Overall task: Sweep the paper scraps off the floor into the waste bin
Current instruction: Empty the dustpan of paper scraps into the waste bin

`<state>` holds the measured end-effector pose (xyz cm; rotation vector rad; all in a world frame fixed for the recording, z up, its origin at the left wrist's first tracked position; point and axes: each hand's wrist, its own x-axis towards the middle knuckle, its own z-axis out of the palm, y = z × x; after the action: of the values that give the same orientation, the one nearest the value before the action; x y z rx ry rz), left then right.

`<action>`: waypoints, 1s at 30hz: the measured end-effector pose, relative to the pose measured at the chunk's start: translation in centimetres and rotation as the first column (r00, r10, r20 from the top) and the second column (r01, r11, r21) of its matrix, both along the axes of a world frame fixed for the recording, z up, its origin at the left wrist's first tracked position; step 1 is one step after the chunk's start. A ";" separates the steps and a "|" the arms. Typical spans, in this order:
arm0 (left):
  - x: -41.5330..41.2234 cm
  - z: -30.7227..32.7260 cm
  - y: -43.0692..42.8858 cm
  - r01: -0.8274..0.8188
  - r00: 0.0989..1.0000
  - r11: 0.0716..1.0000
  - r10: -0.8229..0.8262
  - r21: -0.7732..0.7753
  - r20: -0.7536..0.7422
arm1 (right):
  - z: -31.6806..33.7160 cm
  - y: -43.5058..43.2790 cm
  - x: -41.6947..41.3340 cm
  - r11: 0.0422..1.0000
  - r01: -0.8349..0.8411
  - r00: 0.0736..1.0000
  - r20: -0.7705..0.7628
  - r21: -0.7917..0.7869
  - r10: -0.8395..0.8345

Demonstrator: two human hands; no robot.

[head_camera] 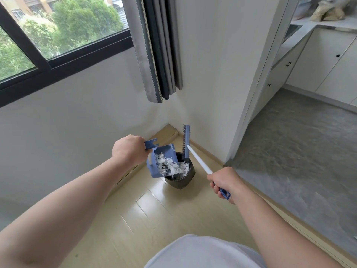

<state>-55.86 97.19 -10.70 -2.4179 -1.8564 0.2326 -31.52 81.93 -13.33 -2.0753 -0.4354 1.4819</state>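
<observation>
My left hand (129, 149) grips the handle of a blue dustpan (154, 168) and holds it tilted over a black waste bin (181, 180) in the corner. White paper scraps (171, 165) spill from the pan into the bin. My right hand (222, 182) grips the blue end of a broom's white handle (199, 160). The blue broom head (186, 141) stands raised above the bin's far rim, close to the wall.
The bin stands on light wooden floor (154, 219) where two white walls meet. A window and a grey curtain (158, 51) hang above. To the right a step leads onto grey floor (299, 151) with white cabinets (328, 62).
</observation>
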 end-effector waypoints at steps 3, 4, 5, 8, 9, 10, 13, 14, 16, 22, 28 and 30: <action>0.1 0.1 0.2 0.011 1.000 1.000 -0.011 0.006 -0.015 | 0.0 0.1 -0.1 1.000 -0.003 1.000 -0.001 0.001 0.003; 0.1 0.2 0.3 0.005 1.000 1.000 -0.005 0.006 -0.013 | -0.1 0.2 -0.1 1.000 -0.001 1.000 0.000 0.000 0.001; 0.1 0.2 0.4 0.001 1.000 1.000 -0.001 0.003 -0.015 | -0.1 0.2 -0.1 1.000 0.002 1.000 0.001 0.002 -0.002; 0.1 0.2 0.6 0.006 0.999 1.000 -0.006 0.005 -0.033 | -0.1 0.4 0.0 1.000 0.002 1.000 0.002 0.003 -0.002; 0.1 0.2 0.7 0.003 0.999 1.000 -0.003 0.005 -0.032 | -0.1 0.4 0.0 1.000 0.003 1.000 0.002 0.003 -0.003; 0.1 0.1 0.7 0.004 0.999 1.000 -0.004 0.004 -0.036 | -0.1 0.4 0.0 1.000 0.006 1.000 0.003 0.002 -0.006; 0.0 0.2 0.9 0.006 0.999 1.000 -0.006 0.008 -0.039 | 0.0 0.5 -0.1 1.000 0.000 1.000 0.006 0.003 0.000; 0.0 0.2 1.0 0.000 0.999 1.000 0.000 0.008 -0.032 | 0.0 0.5 -0.1 1.000 0.000 1.000 0.007 0.005 0.000; 0.0 0.2 1.0 0.002 0.999 1.000 -0.002 0.007 -0.039 | 0.0 0.6 -0.2 1.000 0.001 1.000 0.008 0.010 -0.001; 0.0 0.1 1.2 -0.002 0.999 1.000 0.002 0.008 -0.034 | 0.1 0.6 -0.3 1.000 -0.003 1.000 0.013 0.005 0.003; -0.1 0.1 1.3 0.008 1.000 1.000 -0.008 0.015 -0.030 | 0.0 0.7 -0.5 1.000 0.000 1.000 0.009 0.008 0.000; 0.0 0.1 1.2 0.031 0.998 0.999 -0.030 0.018 -0.053 | 0.0 0.7 -0.6 1.000 0.002 1.000 0.010 0.007 -0.002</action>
<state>-55.91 98.44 -10.64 -2.4018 -1.7902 0.2720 -32.09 82.61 -13.34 -2.0776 -0.4419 1.4681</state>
